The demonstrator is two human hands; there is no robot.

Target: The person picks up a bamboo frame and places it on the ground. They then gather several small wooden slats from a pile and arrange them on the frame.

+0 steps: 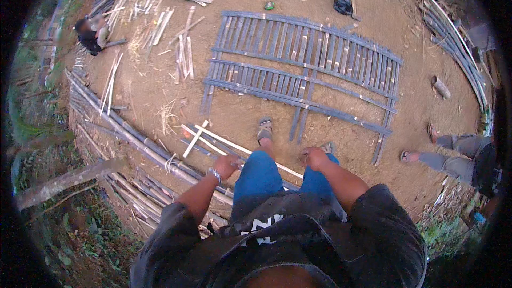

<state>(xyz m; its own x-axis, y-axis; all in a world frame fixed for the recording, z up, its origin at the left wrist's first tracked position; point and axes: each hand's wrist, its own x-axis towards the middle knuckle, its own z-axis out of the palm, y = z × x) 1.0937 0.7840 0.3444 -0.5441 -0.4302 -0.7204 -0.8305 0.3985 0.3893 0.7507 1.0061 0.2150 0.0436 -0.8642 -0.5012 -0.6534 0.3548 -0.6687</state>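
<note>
A: Grip?
B: Left hand (227, 166) and right hand (315, 158) loosely curled near the knees (260, 168) — can't tell whether holding anything.
A: And the pale strip (195, 139)?
B: Left of centre, beyond the left hand — probably best lifted mid-length, for balance.

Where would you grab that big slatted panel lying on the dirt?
Probably by its near long rail, at one spot either side of the middle posts, coming from the side nearest the camera. The slatted panel lies flat, and that rail runs along its near edge, with only posts jutting past.
</note>
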